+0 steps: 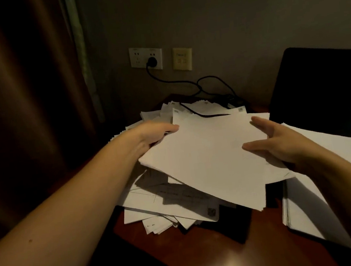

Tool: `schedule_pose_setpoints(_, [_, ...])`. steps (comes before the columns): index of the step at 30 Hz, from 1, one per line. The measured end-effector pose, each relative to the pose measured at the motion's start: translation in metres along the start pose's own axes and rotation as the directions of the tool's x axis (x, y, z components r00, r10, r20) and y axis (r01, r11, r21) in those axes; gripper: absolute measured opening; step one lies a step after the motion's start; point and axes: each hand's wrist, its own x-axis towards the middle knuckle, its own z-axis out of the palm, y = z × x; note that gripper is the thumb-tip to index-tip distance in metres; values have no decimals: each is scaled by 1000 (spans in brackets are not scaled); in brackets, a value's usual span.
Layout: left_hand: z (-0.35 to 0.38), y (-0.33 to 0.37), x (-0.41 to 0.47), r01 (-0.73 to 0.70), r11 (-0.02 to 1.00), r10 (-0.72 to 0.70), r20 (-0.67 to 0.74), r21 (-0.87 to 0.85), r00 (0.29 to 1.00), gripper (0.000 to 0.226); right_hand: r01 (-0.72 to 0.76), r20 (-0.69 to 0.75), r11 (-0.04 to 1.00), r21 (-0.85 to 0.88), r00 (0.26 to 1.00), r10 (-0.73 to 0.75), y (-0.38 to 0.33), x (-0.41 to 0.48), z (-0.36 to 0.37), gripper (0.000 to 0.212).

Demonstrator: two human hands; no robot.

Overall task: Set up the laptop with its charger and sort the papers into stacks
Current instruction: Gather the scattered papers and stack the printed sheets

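Head view, dim light. Person is holding a sheaf of white sheets at frame centre, raised over a loose pile on the desk.

- Left hand: gripping the sheaf's left edge, thumb on top, fingers curling beneath.
- Right hand: spread wide on the right side, thumb and one finger lying straight on the top sheet. Other fingers are hidden, so I cannot tell if they are supporting from below.
- Squared stack is sitting at lower right, just beside the pile.
- Cable is running from the plug in the socket, upper centre, down across the far papers.
- Dark slab at upper right is probably the laptop, though it is too dark to confirm.

Handling judgement: the sheaf is looking light but floppy, and its near corner is drooping toward the pile. Sheets are smooth and likely to fan or slide apart if tilted. Best hold is on two opposite edges, thumbs above and fingers below, with the sheaf level. Squeezing one edge alone is risking creases.

Caution: the cable is lying on the far sheets, so pulling those out could be dragging it along.

Progress judgement: charger plugged in, sorting partway, pile unsorted.
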Motion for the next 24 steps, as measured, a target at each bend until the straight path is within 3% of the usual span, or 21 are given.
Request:
schedule_pose_setpoints(2, [-2, -3, 0, 30, 996, -26, 50, -82, 998, 23, 49, 49, 998, -33, 998, -47, -3, -3, -8, 86])
schedule_pose_setpoints(6, [3, -9, 1, 27, 979, -14, 68, -203, 998, 33, 88, 118, 995, -48, 990, -82, -1, -5, -16, 82])
schedule_pose_setpoints(10, [9, -12, -6, 14, 919, 21, 86, -394, 996, 33, 54, 71, 998, -33, 996, -52, -1, -3, -20, 79])
schedule_pose_setpoints(15, [18, -21, -11, -1, 791, 52, 65, -611, 997, 17, 3, -42, 999, -41, 999, -4, -6, -3, -30, 80])
schedule_pose_setpoints(19, [26, -24, -12, 28, 799, 62, 129, -600, 990, 29, 18, -51, 994, -107, 998, -24, -3, -5, -24, 82])
schedule_pose_setpoints(24, [31, -18, -16, 28, 811, 41, 104, -585, 994, 21, -34, -32, 993, -113, 999, 31, 0, -4, -30, 84])
